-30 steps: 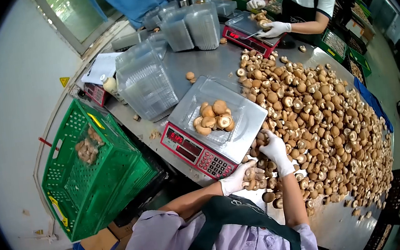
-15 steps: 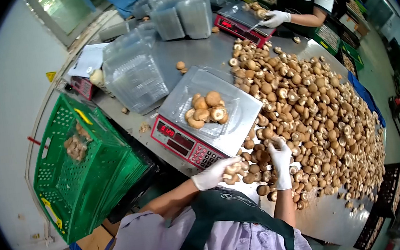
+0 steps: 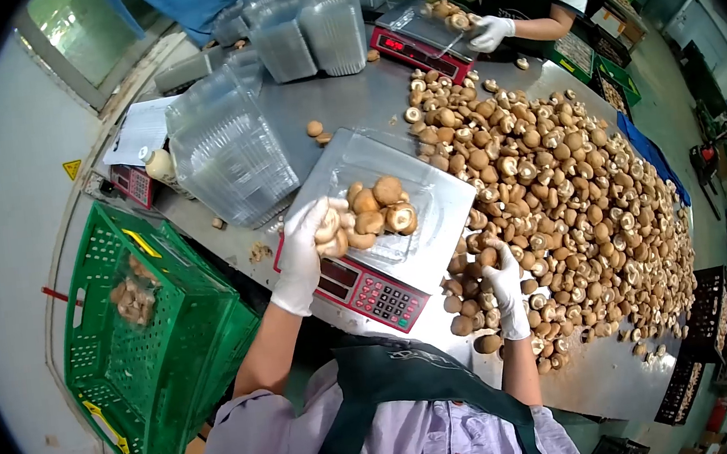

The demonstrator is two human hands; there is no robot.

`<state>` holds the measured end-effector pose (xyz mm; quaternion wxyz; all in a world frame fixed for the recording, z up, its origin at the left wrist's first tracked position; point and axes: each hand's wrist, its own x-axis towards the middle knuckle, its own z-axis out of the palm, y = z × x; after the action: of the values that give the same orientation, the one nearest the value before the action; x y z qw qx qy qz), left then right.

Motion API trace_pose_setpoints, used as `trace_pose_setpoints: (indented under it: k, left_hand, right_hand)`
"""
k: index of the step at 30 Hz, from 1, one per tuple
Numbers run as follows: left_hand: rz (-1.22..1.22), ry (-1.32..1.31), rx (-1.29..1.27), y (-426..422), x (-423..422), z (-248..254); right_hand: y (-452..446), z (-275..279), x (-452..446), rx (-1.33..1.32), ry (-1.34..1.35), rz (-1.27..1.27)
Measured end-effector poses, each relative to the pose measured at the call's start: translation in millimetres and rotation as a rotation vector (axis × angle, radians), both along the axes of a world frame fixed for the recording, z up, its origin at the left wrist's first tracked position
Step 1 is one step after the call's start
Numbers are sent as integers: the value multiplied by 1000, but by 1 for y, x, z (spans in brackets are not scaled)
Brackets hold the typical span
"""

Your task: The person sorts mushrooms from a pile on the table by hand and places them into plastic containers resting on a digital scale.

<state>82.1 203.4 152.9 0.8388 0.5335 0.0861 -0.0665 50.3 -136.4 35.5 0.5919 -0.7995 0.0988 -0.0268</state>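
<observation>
Left hand (image 3: 299,250): clasping mushrooms (image 3: 330,233), moved from the scale's (image 3: 440,214) near corner over its left side
Right hand (image 3: 505,288): at pile (image 3: 579,213), scale's right; grip unclear
Tray (image 3: 363,161): on the scale, mushrooms inside, apparently being added to

At the left, a green crate (image 3: 162,372) is fitted with yellow handles (image 3: 143,243), and a bag (image 3: 133,302) is held inside. A yellow sign (image 3: 72,170) is fixed to the wall (image 3: 13,264). Paper (image 3: 143,129) is laid just beside a bottle (image 3: 159,166). A window (image 3: 85,42) is flanked by a blue curtain (image 3: 191,6). Black crates (image 3: 705,293) are set at the lower right.
</observation>
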Motion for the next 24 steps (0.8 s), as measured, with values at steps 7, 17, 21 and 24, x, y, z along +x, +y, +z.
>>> trace_pose_setpoints:
  k: [7, 17, 21, 24]
  left_hand:
    - [23, -337, 523, 6, 39, -39]
    - [85, -492, 584, 28, 48, -46]
    - [-5, -682, 946, 16, 42, -31]
    - [-117, -796, 1200, 10, 38, -38]
  right_hand:
    - [41, -4, 49, -617, 325, 150]
    - [56, 96, 14, 87, -3, -110]
    - [112, 125, 17, -455, -475, 382]
    - [135, 119, 23, -704, -454, 552]
